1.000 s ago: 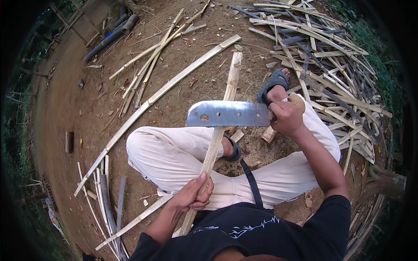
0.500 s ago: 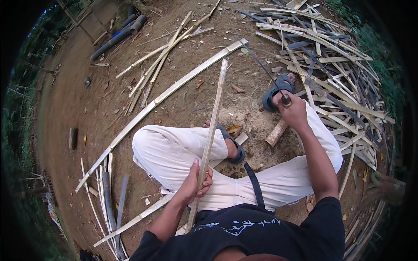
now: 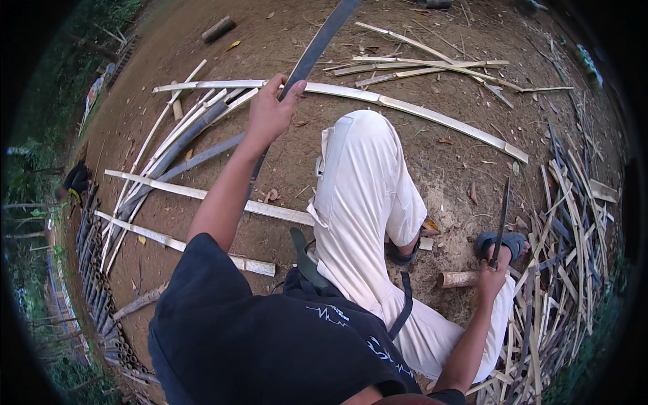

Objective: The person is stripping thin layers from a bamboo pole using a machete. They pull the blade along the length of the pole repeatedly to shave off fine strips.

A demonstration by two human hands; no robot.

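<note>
1. The right hand (image 3: 491, 273) is sitting nearest the body, to the right of the raised knee (image 3: 364, 169), and is closed tight around the handle of a knife (image 3: 503, 216). The blade is standing upright and edge-on. It would be safest if this hand were keeping the edge turned away from the leg while the other arm is stretching out.
2. A short wooden block (image 3: 459, 278) is lying on the dirt just right of the knee's lower leg, touching or almost touching the right hand. A sandal (image 3: 506, 241) is resting just beyond it. The block looks like a good rest for cutting, so it should be kept free of chips.
3. The left hand (image 3: 270, 111) is reaching out to the left of the knee with its fingers wrapped around a long dark bamboo strip (image 3: 317, 44). The strip is running from under the forearm up and away past the knee. Gripping near its middle, as here, is probably helping balance; a firm hold should stop the far end from whipping.
4. A long pale split bamboo (image 3: 418, 111) is curving across the ground beyond the knee, apart from both hands.
5. More strips (image 3: 169, 155) are lying far left of the knee, and a heap of strips (image 3: 567, 270) is lying far right.
</note>
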